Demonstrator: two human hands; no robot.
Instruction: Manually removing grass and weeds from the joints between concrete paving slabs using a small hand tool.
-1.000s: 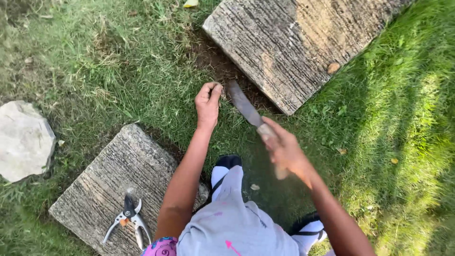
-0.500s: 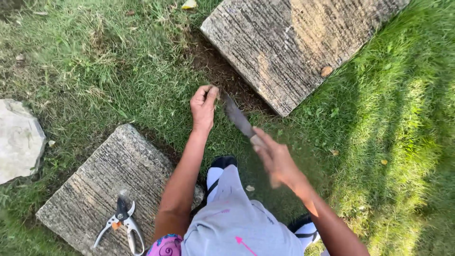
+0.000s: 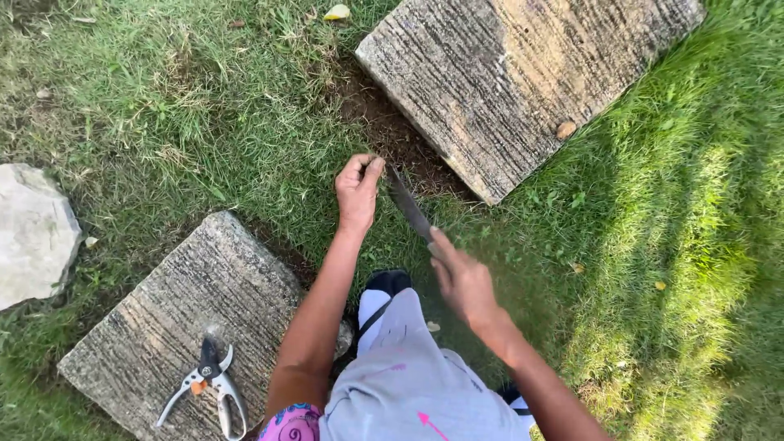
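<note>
The blade [image 3: 408, 208], gripped in the blurred right hand [image 3: 461, 282], meets grass [image 3: 371, 167] apparently bunched in the left hand [image 3: 358, 189]; trimming underway.

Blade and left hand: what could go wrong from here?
1. The blade in the right hand is blurred with motion and lies close beside the left hand, which grips grass; a slip could cut the fingers.
2. The slab edge sits just beyond the blade tip; a strike could chip or deflect the blade.
</note>
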